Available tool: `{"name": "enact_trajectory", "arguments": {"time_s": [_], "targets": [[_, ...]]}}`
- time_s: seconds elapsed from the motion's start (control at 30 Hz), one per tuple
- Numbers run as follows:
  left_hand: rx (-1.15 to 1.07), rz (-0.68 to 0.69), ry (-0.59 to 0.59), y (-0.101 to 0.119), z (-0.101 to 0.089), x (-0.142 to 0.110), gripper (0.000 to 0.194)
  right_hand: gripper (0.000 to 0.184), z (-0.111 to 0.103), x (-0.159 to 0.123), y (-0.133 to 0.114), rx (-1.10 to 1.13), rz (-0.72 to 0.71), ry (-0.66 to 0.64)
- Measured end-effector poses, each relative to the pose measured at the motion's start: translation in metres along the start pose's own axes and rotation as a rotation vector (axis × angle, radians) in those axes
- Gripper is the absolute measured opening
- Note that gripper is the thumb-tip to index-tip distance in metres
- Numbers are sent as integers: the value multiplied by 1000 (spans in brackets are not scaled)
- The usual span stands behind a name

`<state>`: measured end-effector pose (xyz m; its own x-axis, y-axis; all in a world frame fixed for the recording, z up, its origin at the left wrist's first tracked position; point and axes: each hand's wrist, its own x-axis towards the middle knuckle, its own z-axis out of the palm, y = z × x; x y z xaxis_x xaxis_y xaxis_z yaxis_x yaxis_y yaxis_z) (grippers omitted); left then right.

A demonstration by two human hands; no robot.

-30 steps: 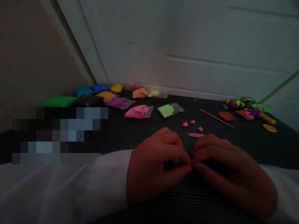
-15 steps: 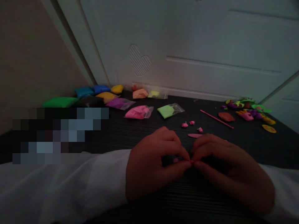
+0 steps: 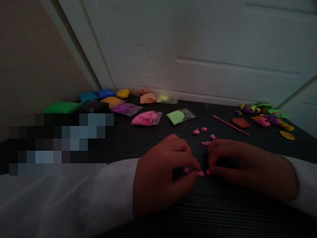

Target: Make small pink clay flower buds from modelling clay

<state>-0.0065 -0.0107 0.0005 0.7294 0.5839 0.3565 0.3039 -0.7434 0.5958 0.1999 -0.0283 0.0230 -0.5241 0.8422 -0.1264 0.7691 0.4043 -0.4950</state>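
My left hand (image 3: 168,175) is closed in a pinch on a small pink piece of modelling clay (image 3: 201,173), which sticks out past the fingertips. Just to its right, my right hand (image 3: 250,168) pinches another bit of pink clay (image 3: 208,172) between thumb and finger. A narrow gap separates the two pieces. Behind the left fingers a further pink clay lump (image 3: 186,170) shows on the dark table. A pink clay tool (image 3: 205,143) lies beyond the right hand, partly hidden by it. Several small pink rosebuds, one a clay bud (image 3: 195,132) with a green tip, sit farther back.
Bags of coloured clay line the back left, with a pink bag (image 3: 146,118) and a light green bag (image 3: 180,116) nearer. A thin pink stick (image 3: 230,125), a reddish-brown clay piece (image 3: 241,122) and coloured clay figures (image 3: 262,120) lie right. A white panel (image 3: 210,43) stands behind.
My hands have come apart slightly, the right one moving right. The pink clay between the fingertips is now in two bits, one in each hand.
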Motion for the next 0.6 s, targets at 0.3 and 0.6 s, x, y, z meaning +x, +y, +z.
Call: {"name": "enact_trajectory", "arguments": {"time_s": [0.3, 0.6], "targets": [[20, 4, -23, 0, 1, 1, 13, 8, 2, 4, -2, -61, 25, -79], [61, 11, -60, 0, 2, 0, 16, 8, -3, 11, -3, -81, 1, -145]]}}
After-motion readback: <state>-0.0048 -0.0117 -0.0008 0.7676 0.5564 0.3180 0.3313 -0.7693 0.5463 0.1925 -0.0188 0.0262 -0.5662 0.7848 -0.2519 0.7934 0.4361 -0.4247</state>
